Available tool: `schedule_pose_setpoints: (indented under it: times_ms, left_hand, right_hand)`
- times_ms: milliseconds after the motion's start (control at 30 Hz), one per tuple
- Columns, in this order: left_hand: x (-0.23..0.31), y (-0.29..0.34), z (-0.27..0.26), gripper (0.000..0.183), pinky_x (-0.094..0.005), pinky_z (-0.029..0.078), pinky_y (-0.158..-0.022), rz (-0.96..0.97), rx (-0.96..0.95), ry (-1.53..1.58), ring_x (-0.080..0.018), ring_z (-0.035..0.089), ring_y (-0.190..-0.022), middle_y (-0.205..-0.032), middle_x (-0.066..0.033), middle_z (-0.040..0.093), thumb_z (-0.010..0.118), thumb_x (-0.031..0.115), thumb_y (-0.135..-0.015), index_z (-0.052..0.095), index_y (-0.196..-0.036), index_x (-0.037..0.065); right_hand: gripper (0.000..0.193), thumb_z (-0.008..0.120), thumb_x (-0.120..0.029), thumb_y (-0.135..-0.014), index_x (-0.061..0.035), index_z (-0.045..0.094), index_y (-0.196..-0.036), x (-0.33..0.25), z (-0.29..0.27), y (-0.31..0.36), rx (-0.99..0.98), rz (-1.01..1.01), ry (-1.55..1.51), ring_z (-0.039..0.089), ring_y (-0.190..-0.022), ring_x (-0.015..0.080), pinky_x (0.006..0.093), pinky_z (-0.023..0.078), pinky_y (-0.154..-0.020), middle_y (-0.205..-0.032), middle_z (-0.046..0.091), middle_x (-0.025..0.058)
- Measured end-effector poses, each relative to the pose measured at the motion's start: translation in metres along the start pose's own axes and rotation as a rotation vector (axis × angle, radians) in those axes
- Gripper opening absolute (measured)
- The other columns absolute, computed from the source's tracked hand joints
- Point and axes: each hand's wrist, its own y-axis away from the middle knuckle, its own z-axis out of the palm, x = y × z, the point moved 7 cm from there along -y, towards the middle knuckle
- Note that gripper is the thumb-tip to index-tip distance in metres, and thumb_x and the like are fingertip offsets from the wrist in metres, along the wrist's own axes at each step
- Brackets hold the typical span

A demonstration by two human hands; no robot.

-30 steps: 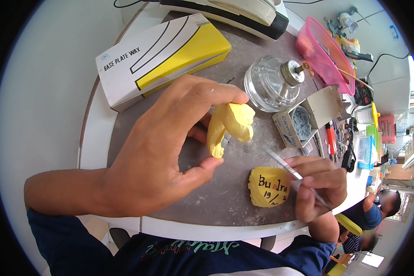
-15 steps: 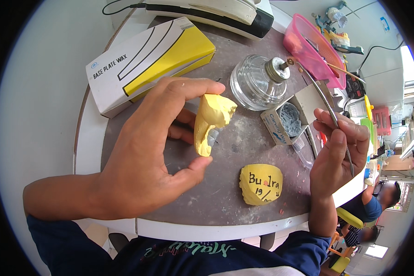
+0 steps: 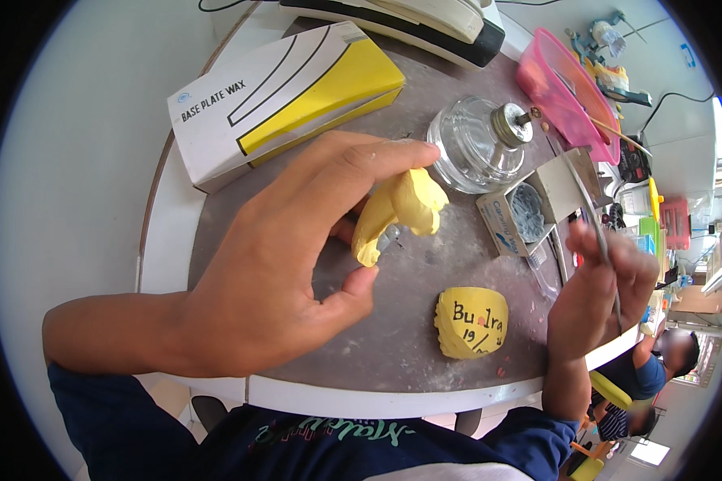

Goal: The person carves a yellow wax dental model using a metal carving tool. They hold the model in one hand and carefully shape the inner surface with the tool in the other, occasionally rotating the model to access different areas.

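Between the thumb and fingers of my left hand (image 3: 289, 264) is a yellow dental plaster cast (image 3: 405, 208), held up above the table. A small patch of grey wax (image 3: 388, 237) shows on its lower inner side. My right hand (image 3: 598, 293), slightly blurred, grips a thin metal wax carving tool (image 3: 592, 208) like a pen, its upper end pointing up and away toward the open box. A second yellow plaster cast (image 3: 472, 322) lies on the table between my hands, with dark handwriting on its flat face. Both hands are apart from each other.
A glass spirit burner (image 3: 481, 144) stands beyond the cast, no flame visible. Beside it an open carton (image 3: 509, 220) holds grey wax. A white and yellow box (image 3: 289, 100) lies far left, a pink basket (image 3: 565, 96) far right. Other people (image 3: 670, 357) sit at right.
The cast in my left hand has turned and tilted slightly. My right hand with the tool has shifted a little, its tip now lower and farther from the burner's wick. The whole view has shifted slightly.
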Motion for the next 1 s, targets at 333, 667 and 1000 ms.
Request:
schedule_pose_setpoints:
  times_ms: [333, 667, 1000]
  left_hand:
    - [0.002, 0.0, 0.003, 0.077, -0.028, 0.053, -0.088, 0.067, 0.021, -0.073, -0.0208, 0.06, -0.112, -0.133, -0.0121, 0.054, 0.054, -0.019, -0.065, 0.049, -0.139, 0.006]
    - [0.005, -0.001, 0.002, 0.077, -0.028, 0.055, -0.082, 0.067, 0.033, -0.111, -0.0232, 0.062, -0.109, -0.128, -0.0132, 0.059, 0.057, -0.018, -0.062, 0.055, -0.135, 0.007]
    - [0.005, -0.001, 0.002, 0.077, -0.0279, 0.055, -0.082, 0.063, 0.039, -0.114, -0.0237, 0.063, -0.109, -0.128, -0.0128, 0.059, 0.058, -0.018, -0.063, 0.055, -0.135, 0.007]
  right_hand:
    - [0.019, 0.068, 0.005, -0.079, 0.0026, 0.06, -0.096, -0.017, 0.053, 0.009, -0.369, 0.039, -0.278, 0.074, -0.085, 0.0344, 0.0376, 0.061, -0.075, -0.092, 0.068, 0.02]
    - [0.022, 0.068, 0.01, -0.077, 0.0038, 0.061, -0.097, -0.011, 0.064, 0.008, -0.423, 0.076, -0.247, 0.075, -0.089, 0.0331, 0.0382, 0.061, -0.077, -0.093, 0.071, 0.0212]
    - [0.019, 0.068, 0.008, -0.077, 0.0046, 0.062, -0.095, -0.009, 0.065, 0.007, -0.423, 0.075, -0.249, 0.075, -0.089, 0.0328, 0.0384, 0.061, -0.077, -0.091, 0.071, 0.0218]
